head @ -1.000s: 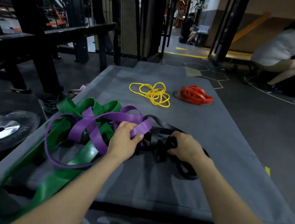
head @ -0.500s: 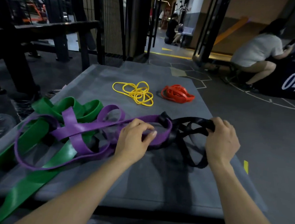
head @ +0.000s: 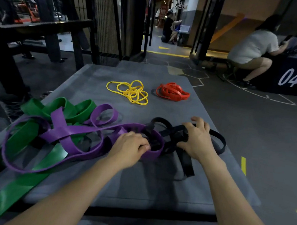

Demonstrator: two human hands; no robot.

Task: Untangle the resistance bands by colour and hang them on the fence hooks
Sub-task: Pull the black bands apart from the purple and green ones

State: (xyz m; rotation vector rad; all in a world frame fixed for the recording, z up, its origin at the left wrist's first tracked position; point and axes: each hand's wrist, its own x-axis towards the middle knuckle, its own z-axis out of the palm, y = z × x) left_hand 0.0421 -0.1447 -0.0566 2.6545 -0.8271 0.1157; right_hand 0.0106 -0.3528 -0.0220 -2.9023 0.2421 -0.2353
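Note:
A grey mat (head: 155, 184) carries a knot of wide bands. The purple band (head: 66, 134) loops through the green band (head: 30, 182) on the left and meets the black band (head: 186, 162) in the middle. My left hand (head: 130, 148) is closed on the purple band where it crosses the black one. Just to the right, my right hand (head: 195, 139) grips the black band's loops. Farther back lie a thin yellow band (head: 131, 92) and a coiled red band (head: 172, 92), each on its own. A wire mesh fence (head: 98, 18) stands beyond the mat at the back left.
A dark bench frame (head: 43, 29) stands at the left. A person in a grey shirt (head: 252, 47) crouches at the right by a black box marked 04 (head: 290, 78). Another person (head: 168, 29) sits in the far corridor. Yellow tape marks (head: 243, 165) line the floor.
My right hand has come back toward the left hand with the black band and lowered it onto the mat. The left hand has slid right along the purple band.

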